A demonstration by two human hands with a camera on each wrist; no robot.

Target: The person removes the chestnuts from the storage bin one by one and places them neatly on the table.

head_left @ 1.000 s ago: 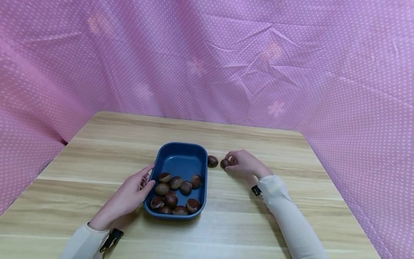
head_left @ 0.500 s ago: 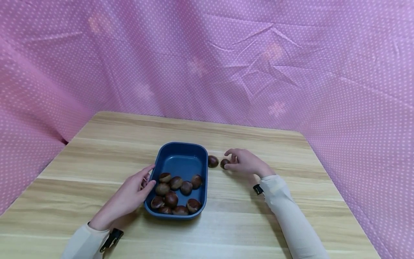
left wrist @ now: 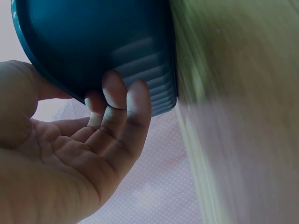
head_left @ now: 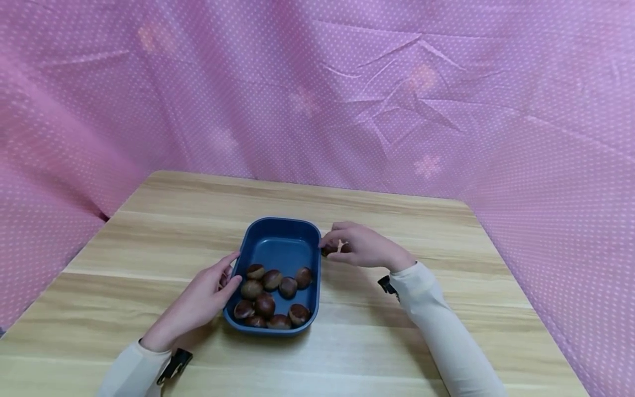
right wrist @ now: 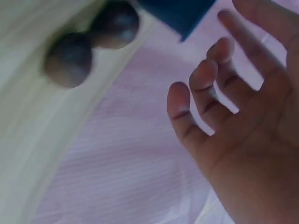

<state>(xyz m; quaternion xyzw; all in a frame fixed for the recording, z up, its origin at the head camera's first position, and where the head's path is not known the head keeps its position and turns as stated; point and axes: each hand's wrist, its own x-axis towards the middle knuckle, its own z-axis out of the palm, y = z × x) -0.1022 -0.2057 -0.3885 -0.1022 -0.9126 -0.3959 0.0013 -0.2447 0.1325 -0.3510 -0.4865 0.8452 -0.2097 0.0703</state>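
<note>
A deep blue rectangular container stands on the table with several brown chestnuts gathered mostly toward its near end. At its left side my left hand grips the wall, thumb at the rim and curled fingertips against the outside. My right hand is just right of the container, over two loose chestnuts that it partly hides in the head view. In the right wrist view its fingers are spread and loosely bent, apart from the blurred chestnuts, with nothing held.
The light wood table has rounded far corners. Pink dotted cloth hangs behind it and along both sides. A dark strap clip shows at the left wrist, another clip at the right.
My right hand has come off the right-hand loose chestnut and shifted left, now reaching over both toward the container. My left hand stays on the container's side.
</note>
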